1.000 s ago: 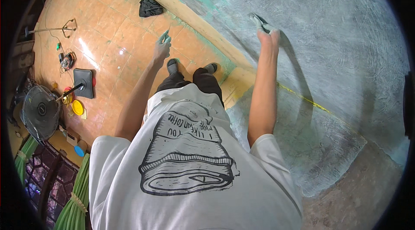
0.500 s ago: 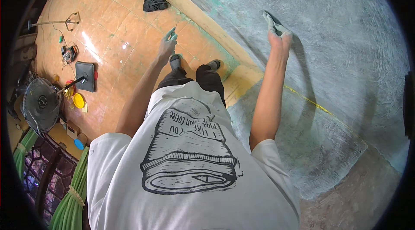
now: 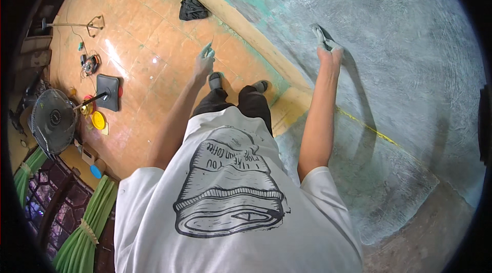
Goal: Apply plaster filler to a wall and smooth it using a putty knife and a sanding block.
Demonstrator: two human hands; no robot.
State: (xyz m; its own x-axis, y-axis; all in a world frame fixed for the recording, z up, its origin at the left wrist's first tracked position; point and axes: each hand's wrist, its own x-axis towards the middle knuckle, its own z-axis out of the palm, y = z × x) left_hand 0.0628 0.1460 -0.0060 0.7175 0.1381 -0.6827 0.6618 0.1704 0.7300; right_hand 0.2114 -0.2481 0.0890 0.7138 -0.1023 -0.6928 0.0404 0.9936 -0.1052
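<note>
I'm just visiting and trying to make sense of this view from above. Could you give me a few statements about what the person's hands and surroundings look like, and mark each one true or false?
1. The right hand presses a flat tool against the grey wall. True.
2. The left hand is empty. False: it holds a small pale tool, out over the floor.
3. A dark crumpled cloth lies on the orange tiled floor near the foot of the wall. True.
4. A fan hangs from the wall beside the right hand. False: it stands at the far left, on the floor side.
5. The person is barefoot. False: dark footwear shows below the left hand.
</note>
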